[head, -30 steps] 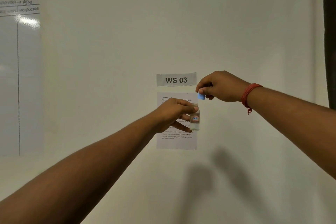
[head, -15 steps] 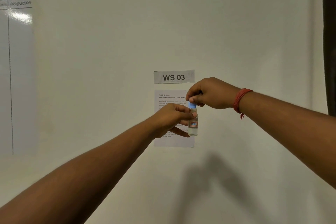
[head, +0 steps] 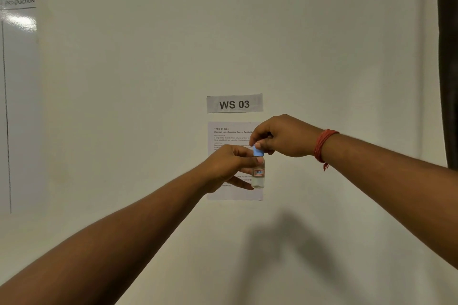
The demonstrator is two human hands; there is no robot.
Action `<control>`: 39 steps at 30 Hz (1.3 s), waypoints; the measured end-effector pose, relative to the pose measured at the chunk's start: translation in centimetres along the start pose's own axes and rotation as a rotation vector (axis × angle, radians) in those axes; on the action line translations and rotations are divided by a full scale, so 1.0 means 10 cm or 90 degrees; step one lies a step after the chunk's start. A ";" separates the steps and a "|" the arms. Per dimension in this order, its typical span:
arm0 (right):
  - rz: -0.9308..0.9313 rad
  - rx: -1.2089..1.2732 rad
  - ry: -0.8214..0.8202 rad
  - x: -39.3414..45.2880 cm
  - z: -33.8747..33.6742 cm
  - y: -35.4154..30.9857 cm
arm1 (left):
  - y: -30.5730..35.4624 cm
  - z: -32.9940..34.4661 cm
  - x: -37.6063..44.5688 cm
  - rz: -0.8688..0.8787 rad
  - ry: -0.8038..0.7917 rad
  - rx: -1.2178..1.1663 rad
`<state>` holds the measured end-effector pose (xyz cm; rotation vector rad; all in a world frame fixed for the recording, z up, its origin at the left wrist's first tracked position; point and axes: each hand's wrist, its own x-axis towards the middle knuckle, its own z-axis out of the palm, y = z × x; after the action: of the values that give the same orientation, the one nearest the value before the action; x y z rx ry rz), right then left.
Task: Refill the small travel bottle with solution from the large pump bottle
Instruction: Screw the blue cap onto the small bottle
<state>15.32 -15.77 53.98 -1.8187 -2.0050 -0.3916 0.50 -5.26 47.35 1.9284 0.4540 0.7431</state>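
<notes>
Both arms are stretched out in front of a pale wall. My left hand (head: 229,166) grips the small clear travel bottle (head: 258,176), which is upright and carries an orange-framed label. A blue cap (head: 257,151) sits on the bottle's top. My right hand (head: 282,137), with a red thread on its wrist, pinches that cap from above. The large pump bottle is out of view.
Behind the hands a "WS 03" label (head: 234,104) and a printed task sheet (head: 229,134) are stuck on the wall. A whiteboard (head: 18,82) hangs at the left and a dark strip (head: 448,57) runs down the right edge.
My right hand brought the blue cap down from above and beside the bottle onto its top. The left hand kept hold of the bottle and both hands drifted slightly left.
</notes>
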 end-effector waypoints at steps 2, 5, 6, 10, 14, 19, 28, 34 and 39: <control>-0.001 0.010 0.000 0.00 0.01 0.01 | -0.01 0.00 0.01 0.000 -0.002 0.003; -0.004 0.014 -0.005 0.01 0.03 0.02 | -0.03 0.00 0.02 0.000 -0.003 0.008; -0.005 0.013 -0.005 0.01 0.03 0.02 | -0.03 0.00 0.02 0.001 -0.002 0.007; -0.005 0.010 -0.003 0.03 0.03 0.02 | -0.02 0.00 0.02 0.004 -0.002 0.003; -0.008 0.006 0.002 0.05 0.03 0.02 | -0.03 -0.02 0.02 0.011 -0.001 0.003; -0.005 -0.029 0.003 0.05 0.07 0.05 | -0.06 -0.01 0.02 0.013 -0.007 0.008; -0.021 -0.013 0.004 0.04 0.08 0.13 | -0.09 -0.02 0.01 0.008 -0.013 0.005; -0.025 -0.059 -0.004 0.03 0.11 0.09 | -0.13 -0.01 -0.01 0.006 -0.014 -0.001; -0.016 -0.063 0.002 0.04 0.13 0.11 | -0.13 -0.01 -0.02 0.005 -0.008 0.007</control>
<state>16.30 -14.70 52.90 -1.8509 -2.0412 -0.5102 0.32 -4.75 46.18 1.9460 0.4435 0.7340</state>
